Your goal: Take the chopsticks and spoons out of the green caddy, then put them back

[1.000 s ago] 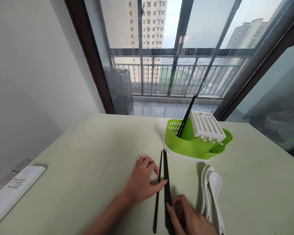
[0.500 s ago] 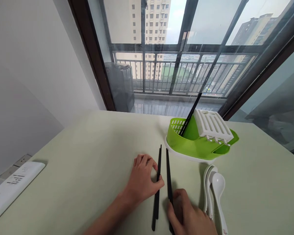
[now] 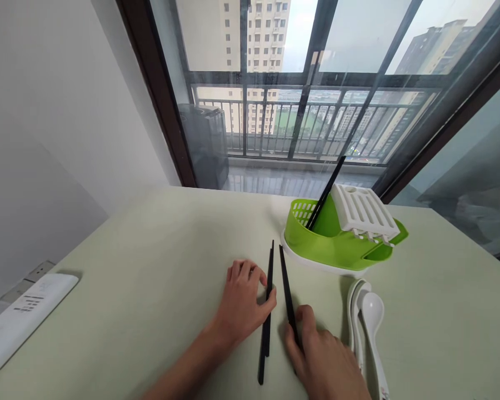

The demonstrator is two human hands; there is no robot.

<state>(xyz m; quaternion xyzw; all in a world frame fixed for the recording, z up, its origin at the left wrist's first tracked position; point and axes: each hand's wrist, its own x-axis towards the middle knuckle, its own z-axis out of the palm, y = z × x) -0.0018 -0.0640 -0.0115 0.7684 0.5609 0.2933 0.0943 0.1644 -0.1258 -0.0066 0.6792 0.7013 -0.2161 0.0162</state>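
Observation:
My left hand (image 3: 242, 303) is closed, thumb and fingers around a pair of black chopsticks (image 3: 265, 336) on the pale table. A second pair of black chopsticks (image 3: 287, 283) lies just to the right, tilted a little. My right hand (image 3: 325, 358) pinches that pair near its lower end, which the hand partly hides. Beyond both hands stands a green utensil holder (image 3: 323, 245) with a white slotted top (image 3: 364, 211). More black chopsticks (image 3: 325, 194) lean in its perforated left compartment.
White spoons (image 3: 373, 314) lie side by side to the right of my right hand, below the holder. A long white device (image 3: 29, 319) sits along the table's left edge, by a wall socket (image 3: 39, 271). Behind the table (image 3: 170, 244) is a balcony window.
My right hand has moved a little forward, pushing its chopsticks toward the holder. The left pair has also shifted slightly forward, while my left hand stays nearly in place.

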